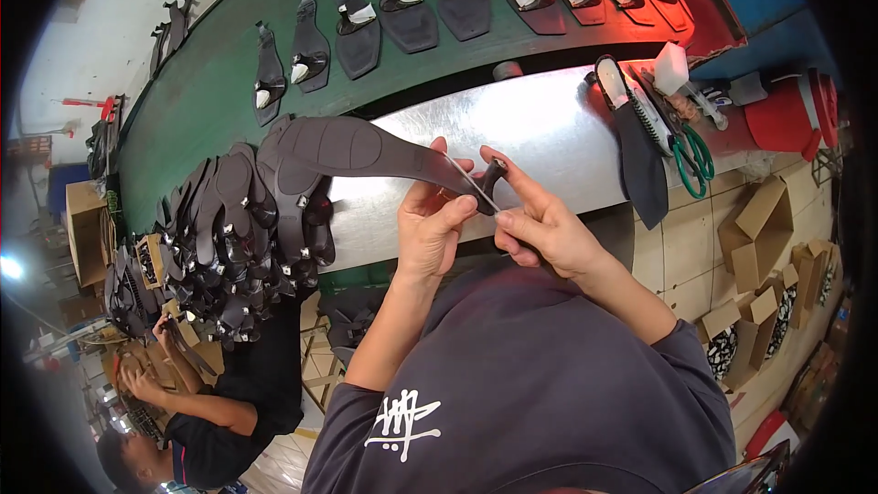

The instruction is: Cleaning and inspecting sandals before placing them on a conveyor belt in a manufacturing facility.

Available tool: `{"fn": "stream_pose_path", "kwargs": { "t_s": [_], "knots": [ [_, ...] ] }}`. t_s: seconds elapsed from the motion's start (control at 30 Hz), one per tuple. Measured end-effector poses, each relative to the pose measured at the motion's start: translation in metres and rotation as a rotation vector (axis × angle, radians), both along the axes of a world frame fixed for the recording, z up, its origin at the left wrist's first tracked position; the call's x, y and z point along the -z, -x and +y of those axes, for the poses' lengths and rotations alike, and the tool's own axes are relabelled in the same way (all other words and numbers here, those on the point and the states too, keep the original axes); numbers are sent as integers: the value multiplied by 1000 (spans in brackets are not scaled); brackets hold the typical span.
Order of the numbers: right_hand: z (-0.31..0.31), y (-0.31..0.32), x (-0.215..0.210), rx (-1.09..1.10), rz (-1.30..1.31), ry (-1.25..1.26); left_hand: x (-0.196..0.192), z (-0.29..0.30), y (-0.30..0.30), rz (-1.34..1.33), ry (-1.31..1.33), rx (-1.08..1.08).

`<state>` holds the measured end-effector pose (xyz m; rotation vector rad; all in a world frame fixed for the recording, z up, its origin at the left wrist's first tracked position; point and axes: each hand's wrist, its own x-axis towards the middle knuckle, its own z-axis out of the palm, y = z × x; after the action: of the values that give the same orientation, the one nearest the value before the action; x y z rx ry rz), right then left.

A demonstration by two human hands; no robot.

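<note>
Head view, looking down past a dark grey shirt: the left hand [428,224] and the right hand [540,224] meet over the edge of a steel-topped counter [549,123], both working on one dark sandal sole [352,148]. The left grip is closed, thumb and fingers pinched on the narrow end of the sole; the broad end sticks out away from it, to the left, over a heap of finished soles [238,229]. The right grip is also closed, fingertips pinching a thin pale strap [471,185] that runs slantwise between the two hands. Just above the right fingertips sits a small dark toe post [491,176]; whether the fingers touch it I cannot tell, and how the strap joins the sole is hidden behind the fingers.

Beyond both hands, across the counter, a green conveyor belt [206,82] carries a row of sandals [402,5], its far right end washed in red light so the colours there are hard to judge. Off to the right of the right grip lie another dark sole [640,169], green-handled scissors [695,155], a white block [670,66] and a red jug [786,114], partly cut off by the rim. Cardboard boxes [759,238] stand on the floor below them. Down to the left of the left grip, another person [215,412] crouches, hands busy on something too small to make out.
</note>
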<state>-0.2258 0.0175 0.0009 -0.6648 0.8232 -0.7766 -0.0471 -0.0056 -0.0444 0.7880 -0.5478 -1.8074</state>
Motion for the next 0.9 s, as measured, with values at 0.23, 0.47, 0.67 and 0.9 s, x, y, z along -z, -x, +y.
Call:
{"fn": "stream_pose_path", "kwargs": {
  "t_s": [0.23,0.47,0.67,0.9],
  "knots": [
    [1,1,19,82,-37,-2,3,3,2,-44,46,-23],
    [-14,-7,23,81,-44,-34,-8,-3,-35,-238,61,92],
    [-23,14,27,220,82,188,-51,-13,-104,-730,281,54],
    [-31,9,37,227,54,118,-143,9,-218,-1071,282,-654]
  ]
}}
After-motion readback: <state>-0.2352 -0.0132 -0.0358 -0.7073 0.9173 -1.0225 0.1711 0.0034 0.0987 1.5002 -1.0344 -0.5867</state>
